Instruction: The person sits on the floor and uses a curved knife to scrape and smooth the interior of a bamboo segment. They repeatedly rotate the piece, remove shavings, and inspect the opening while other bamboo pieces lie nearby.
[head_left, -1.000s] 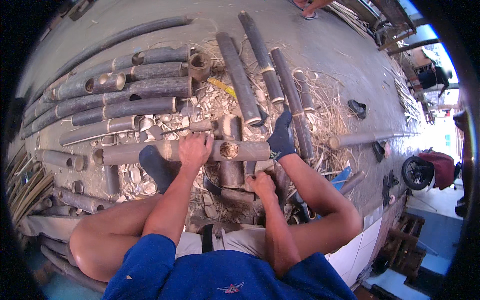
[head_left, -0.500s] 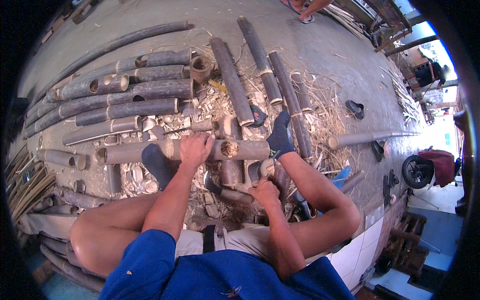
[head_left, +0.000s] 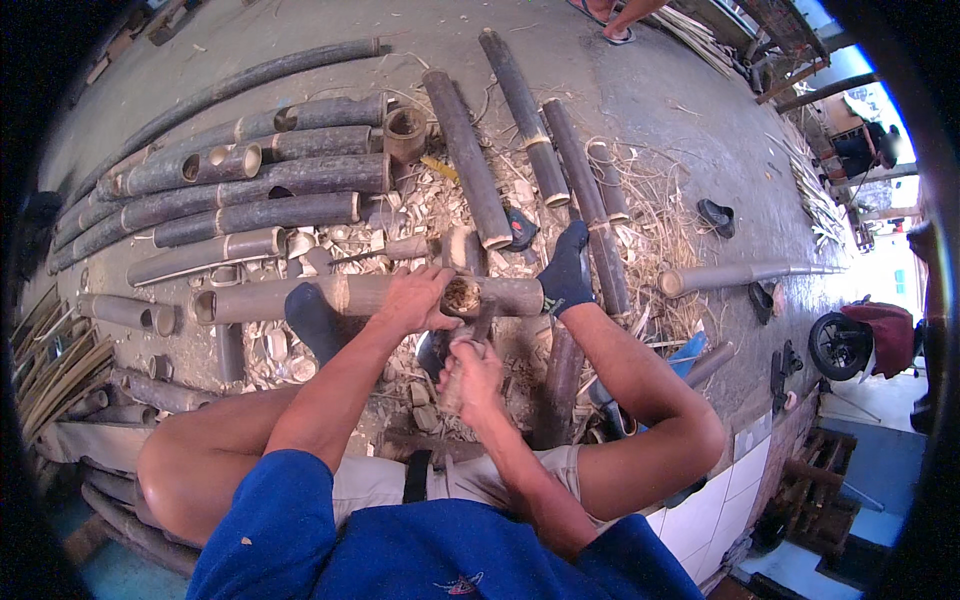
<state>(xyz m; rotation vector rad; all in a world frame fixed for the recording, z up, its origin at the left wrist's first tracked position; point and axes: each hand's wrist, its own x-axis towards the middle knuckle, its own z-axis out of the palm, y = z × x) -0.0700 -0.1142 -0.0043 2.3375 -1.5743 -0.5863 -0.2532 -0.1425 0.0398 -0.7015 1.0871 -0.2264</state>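
Your left hand (head_left: 420, 298) lies clamped over the bamboo pole (head_left: 340, 296) that runs across the ground in front of you, fingers wrapped over its top just at nine o'clock from the cut opening; your right hand (head_left: 472, 372) is closed around the handle of a blade tool (head_left: 483, 322), whose metal rises toward twelve o'clock into that opening, though how deep it sits you cannot tell; your two socked feet pin the pole, the left foot (head_left: 312, 318) under it at nine o'clock from the left hand and the right foot (head_left: 566, 270) pressing its far end at three o'clock.

Judge the pole as stiff, hollow and fairly light for its length; it is round and smooth-skinned, so it likely wants to roll and slide under a push; the wall beside the opening looks thin and splintery, and probably cracks along the grain if you lever hard there; keep your hold on the solid skin close to a node ring, where the wall is strongest, and keep your fingers off the raw edge.

Around you, at ten to twelve o'clock, lie stacked bamboo lengths (head_left: 250, 190), and more poles (head_left: 465, 160) fan out at twelve to one o'clock; pale shavings (head_left: 440, 195) litter the concrete floor (head_left: 660, 110); a dark sandal (head_left: 716, 215) sits well apart at two o'clock.
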